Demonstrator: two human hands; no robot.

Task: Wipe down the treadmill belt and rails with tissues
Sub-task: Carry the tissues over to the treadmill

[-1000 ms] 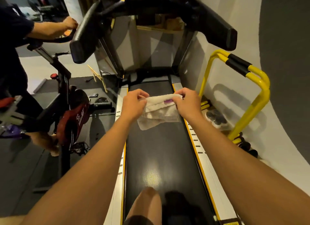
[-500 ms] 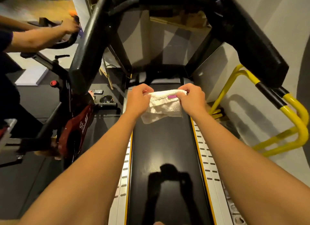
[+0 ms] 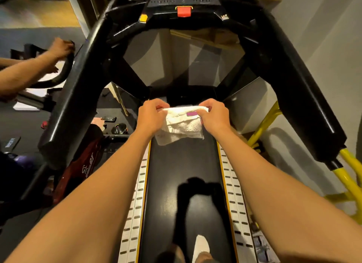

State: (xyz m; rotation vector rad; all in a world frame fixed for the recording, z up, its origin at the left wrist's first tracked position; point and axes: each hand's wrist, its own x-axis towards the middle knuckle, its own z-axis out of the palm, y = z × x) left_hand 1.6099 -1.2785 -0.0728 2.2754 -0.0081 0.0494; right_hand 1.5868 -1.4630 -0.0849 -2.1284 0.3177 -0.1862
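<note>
So there's 1 cloth (image 3: 182, 125), held up between the 2 hands and hanging just under them. It's above the far end of the belt (image 3: 186, 164) and not touching it, as far as I can tell. The left hand (image 3: 151, 114) pinches the top left corner. The right hand (image 3: 214, 114) pinches the top edge right beside a little purple tag (image 3: 191, 113). Both have their fingers curled onto the fabric.

It looks more like fluffy terry than tissue, though the view's a bit soft, so don't quote me. Either way I'd say it's light, floppy and folded over, so it'll sag wherever it isn't gripped. It doesn't look fragile or slippery. For wiping I'd bunch it into 1 palm or flatten it under spread fingers, since corner pinches can't press down.

Count: 1 cloth, 1 tag, 1 belt below the hands, and 2 rails (image 3: 137, 194), 1 running under each forearm.
</note>
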